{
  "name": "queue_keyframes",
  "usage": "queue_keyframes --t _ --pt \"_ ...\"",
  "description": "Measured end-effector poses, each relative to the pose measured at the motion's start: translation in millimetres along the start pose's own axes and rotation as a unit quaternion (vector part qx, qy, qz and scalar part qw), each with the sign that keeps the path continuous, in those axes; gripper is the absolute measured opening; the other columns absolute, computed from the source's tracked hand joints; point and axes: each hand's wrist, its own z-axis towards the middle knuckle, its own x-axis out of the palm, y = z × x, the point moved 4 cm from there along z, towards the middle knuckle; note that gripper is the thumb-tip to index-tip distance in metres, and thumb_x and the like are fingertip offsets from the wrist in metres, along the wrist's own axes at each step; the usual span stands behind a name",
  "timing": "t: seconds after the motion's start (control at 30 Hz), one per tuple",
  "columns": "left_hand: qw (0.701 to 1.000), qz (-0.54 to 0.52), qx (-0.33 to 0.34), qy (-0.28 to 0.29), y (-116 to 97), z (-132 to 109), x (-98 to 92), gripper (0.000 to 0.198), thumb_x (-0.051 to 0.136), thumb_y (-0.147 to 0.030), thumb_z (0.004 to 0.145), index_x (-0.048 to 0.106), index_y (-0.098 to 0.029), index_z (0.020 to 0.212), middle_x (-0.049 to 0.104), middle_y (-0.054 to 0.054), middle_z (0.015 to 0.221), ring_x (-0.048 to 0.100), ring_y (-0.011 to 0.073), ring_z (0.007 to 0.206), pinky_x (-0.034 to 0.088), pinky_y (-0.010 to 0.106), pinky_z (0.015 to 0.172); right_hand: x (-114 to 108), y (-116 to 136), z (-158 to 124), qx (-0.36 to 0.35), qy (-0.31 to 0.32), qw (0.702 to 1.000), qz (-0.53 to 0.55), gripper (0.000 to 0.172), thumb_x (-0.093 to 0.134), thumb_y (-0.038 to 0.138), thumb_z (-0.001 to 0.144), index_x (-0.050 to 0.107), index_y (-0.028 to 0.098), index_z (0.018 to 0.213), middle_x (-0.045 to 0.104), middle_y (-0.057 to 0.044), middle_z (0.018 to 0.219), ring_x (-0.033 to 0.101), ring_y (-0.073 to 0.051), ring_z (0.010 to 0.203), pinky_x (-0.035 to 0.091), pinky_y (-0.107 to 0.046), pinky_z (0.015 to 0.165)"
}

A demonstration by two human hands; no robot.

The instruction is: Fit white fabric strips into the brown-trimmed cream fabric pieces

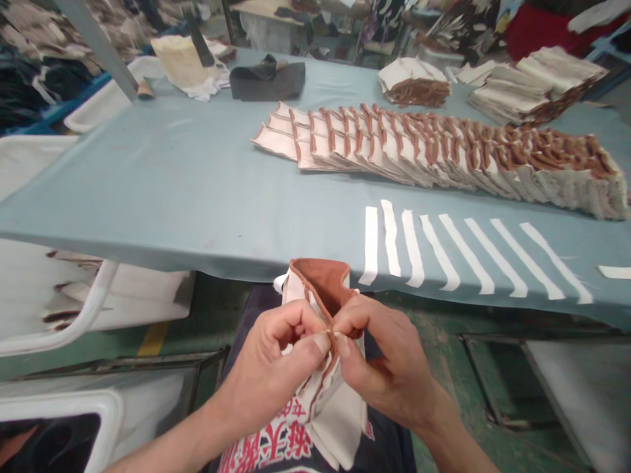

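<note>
Blue-green cloth-covered long table (172, 171): set across the view ahead of the lap, above a green floor (438, 328); background cluttered and blurred.
Left hand (283, 348): clamped by thumb and forefinger on the near rim of the held piece; other fingers curled.
Right hand (387, 348): pinched likewise on the same rim, fingertips close to those opposite.
Cream fabric piece with brown lining (340, 420): between both hands, over the lap and near the table's front edge; mouth gaping upward, brown inside visible, cream panel hanging toward the body. Touching the table or apart: cannot tell.
Pinch risk: uneven grip or a slack thumb, in judgement likely to let layers slide out of line, pucker the seam or drop the piece lapward.
Dark garment with red printed characters (273, 447): beneath the piece; possible snagging if pulled low.
Narrow white strips (371, 243): eight in a row, plus another at far right; lower ends at or near the front edge, so liable to shift or fall if brushed by a sleeve or dragged cloth.
Overlapping row of cream-and-brown pieces (394, 144): behind the strips; apt to slump if tugged.
Dark grey folded cloth (269, 82): at the far side.
</note>
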Motion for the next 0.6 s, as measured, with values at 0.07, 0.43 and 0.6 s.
queue_keyframes --t 0.07,0.43,0.6 --pt "0.988 0.130 0.071 -0.034 -9.1 0.5 -5.8 0.012 0.060 -0.021 0.085 0.060 -0.018 0.073 0.057 -0.003 0.063 0.049 0.0111 0.057 0.041 0.023 0.055 -1.4 1.0 -2.3 -0.008 -0.004 1.000 0.009 0.015 0.054 0.009 0.087 0.054 0.023 0.080 0.065 0.003 0.067 0.061 -0.012 0.058 0.048 -0.026 0.061" --pt "0.902 0.258 0.320 0.135 -40.3 21.4 -13.1 0.021 0.056 -0.006 0.082 0.061 -0.020 0.096 0.072 0.005 0.092 0.066 0.0202 0.094 0.048 0.042 0.105 -6.2 4.3 -0.6 -0.007 0.002 1.000 -0.010 0.015 0.054 0.009 0.086 0.055 0.023 0.081 0.065 0.003 0.068 0.061 -0.011 0.058 0.047 -0.024 0.059" --pt "0.886 0.297 0.314 0.170 -39.5 30.2 -14.6 0.017 0.054 -0.007 0.082 0.060 -0.021 0.088 0.072 0.003 0.083 0.064 0.0170 0.081 0.051 0.031 0.086 -9.7 -2.4 1.4 0.030 0.014 0.999 0.001 0.015 0.054 0.009 0.085 0.057 0.023 0.079 0.065 0.003 0.068 0.060 -0.012 0.058 0.047 -0.025 0.058"
